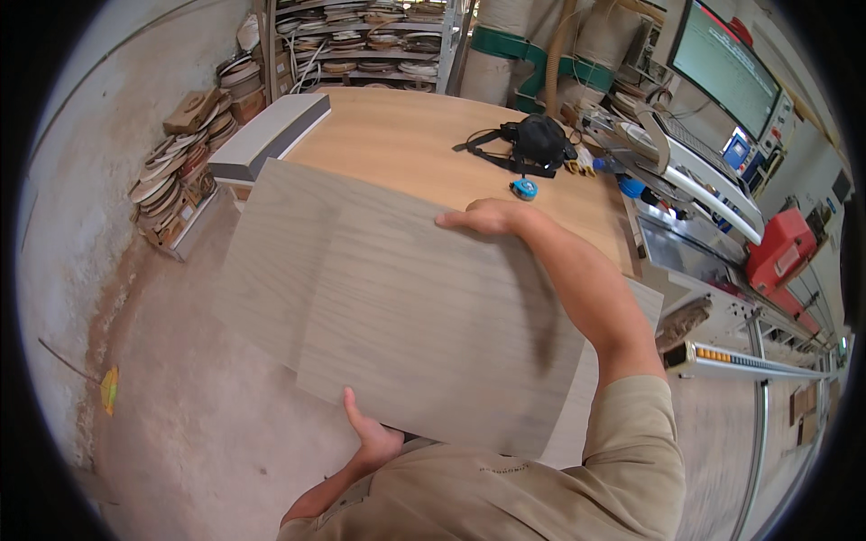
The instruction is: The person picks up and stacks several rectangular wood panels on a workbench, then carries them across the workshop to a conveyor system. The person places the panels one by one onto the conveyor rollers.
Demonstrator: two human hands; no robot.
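Note:
A large grey wood-grain panel (442, 316) lies tilted across the middle of the view. Beneath it, a second panel of the same look (271, 261) sticks out to the left and far side. My right hand (487, 217) grips the upper panel's far edge, thumb on top and fingers over the edge. At the near edge, close to my body, my left hand (374, 440) holds the upper panel with its thumb up; its other fingers are hidden below. Past the panel's right side, under my right arm, a paler board (631, 311) shows.
A wooden worktable (388, 126) carries a black strapped bag (539, 142), a blue tape measure (523, 189) and, far left, a long grey-and-white block (271, 131). Coiled edging rolls (171, 171) are piled by the left wall. A machine with a screen (726, 68) stands right.

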